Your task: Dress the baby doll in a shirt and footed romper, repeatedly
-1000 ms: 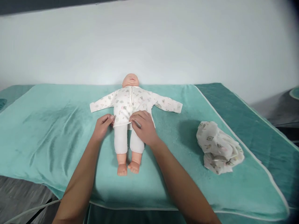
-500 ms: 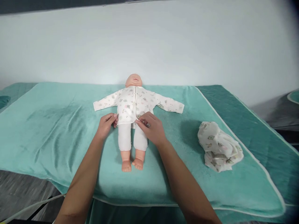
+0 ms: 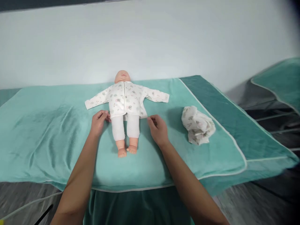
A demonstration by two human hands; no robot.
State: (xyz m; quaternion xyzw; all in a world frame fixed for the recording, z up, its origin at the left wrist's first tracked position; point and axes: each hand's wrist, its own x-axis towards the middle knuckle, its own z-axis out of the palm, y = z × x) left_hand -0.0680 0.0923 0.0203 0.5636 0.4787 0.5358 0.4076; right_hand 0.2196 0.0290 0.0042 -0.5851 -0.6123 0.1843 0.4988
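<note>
A baby doll [image 3: 122, 76] lies on its back on a teal towel [image 3: 47, 131], head toward the wall. It wears a white printed shirt [image 3: 126, 100] with the sleeves spread out, and white trousers [image 3: 125, 126]. My left hand [image 3: 99, 122] is curled at the shirt's lower left corner, fingertips pinched on the hem. My right hand [image 3: 158, 128] is at the lower right corner, thumb and forefinger closed at the hem's edge. The shirt front lies flat and closed.
A crumpled white printed cloth [image 3: 198, 125] lies on the towel to the right of the doll. The towel's white-edged border hangs over the near edge. A second teal-covered surface [image 3: 281, 81] stands at the far right. A white wall runs behind.
My right hand has moved from the middle of the shirt's hem out to its right corner. The left hand stays at the left corner. My view has swung to the right.
</note>
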